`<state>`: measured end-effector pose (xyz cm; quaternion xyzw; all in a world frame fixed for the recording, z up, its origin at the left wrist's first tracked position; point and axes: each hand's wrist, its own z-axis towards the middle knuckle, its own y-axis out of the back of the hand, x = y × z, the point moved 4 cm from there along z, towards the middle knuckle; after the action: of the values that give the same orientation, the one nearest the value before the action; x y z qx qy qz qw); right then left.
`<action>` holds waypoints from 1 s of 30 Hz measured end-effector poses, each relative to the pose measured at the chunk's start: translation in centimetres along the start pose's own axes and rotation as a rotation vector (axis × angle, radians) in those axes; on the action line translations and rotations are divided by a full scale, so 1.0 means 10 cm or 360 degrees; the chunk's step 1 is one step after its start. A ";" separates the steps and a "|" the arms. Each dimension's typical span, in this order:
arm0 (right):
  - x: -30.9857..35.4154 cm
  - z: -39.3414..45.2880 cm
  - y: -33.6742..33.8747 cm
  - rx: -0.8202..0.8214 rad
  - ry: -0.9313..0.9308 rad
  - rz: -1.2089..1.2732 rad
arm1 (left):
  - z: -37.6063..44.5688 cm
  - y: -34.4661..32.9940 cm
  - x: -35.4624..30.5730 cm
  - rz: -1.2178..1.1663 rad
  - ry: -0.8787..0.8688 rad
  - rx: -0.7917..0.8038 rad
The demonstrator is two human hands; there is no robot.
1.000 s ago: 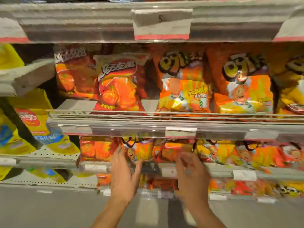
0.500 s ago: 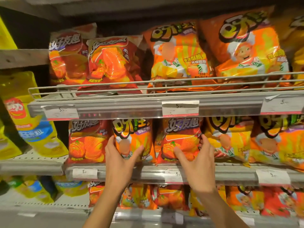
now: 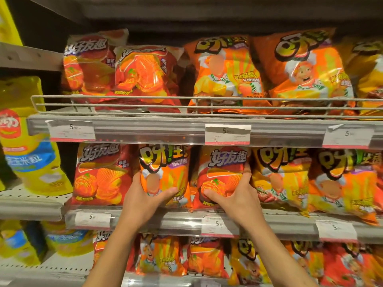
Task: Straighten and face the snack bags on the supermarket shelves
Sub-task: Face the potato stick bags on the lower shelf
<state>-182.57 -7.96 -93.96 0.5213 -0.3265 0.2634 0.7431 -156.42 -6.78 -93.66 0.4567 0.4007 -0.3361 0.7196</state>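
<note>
On the middle shelf (image 3: pixel 186 221) stand upright snack bags. My left hand (image 3: pixel 143 200) grips an orange bag with a chef picture (image 3: pixel 165 168), thumb across its front and fingers round its left edge. My right hand (image 3: pixel 236 198) grips the red chip bag (image 3: pixel 221 168) beside it, thumb on the front, fingers wrapped round its right edge. The two bags stand side by side and touch. Another red chip bag (image 3: pixel 99 175) stands to the left, and orange-yellow bags (image 3: pixel 279 177) to the right.
The upper shelf (image 3: pixel 145 129) has a wire rail (image 3: pixel 124 100) and carries red and orange bags (image 3: pixel 226 71). Yellow bags (image 3: pixel 31 154) fill the bay at left. A lower shelf holds more bags (image 3: pixel 159 255). Price tags (image 3: pixel 227 134) line the shelf edges.
The view has tilted up and moved closer. Both hands went from reaching at the shelf edge to gripping the two bags on the middle shelf, thumbs now across their fronts.
</note>
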 end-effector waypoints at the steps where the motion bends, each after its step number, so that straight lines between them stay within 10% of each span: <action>1: -0.01 0.01 0.00 -0.0018 0.0004 0.0003 | 0.02 0.00 0.01 0.0019 -0.0005 0.0004; 18: 0.18 -0.04 0.07 -0.0196 -0.0141 0.0194 | 0.05 0.27 -0.30 0.0052 0.0090 0.0008; 30: 0.23 -0.42 0.15 0.0129 -0.0012 0.0305 | -0.22 0.68 -0.10 -0.0206 0.0243 0.0056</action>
<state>-181.25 -3.37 -92.36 0.5182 -0.3668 0.3443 0.6916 -151.66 -2.15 -90.72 0.4666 0.4772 -0.3531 0.6556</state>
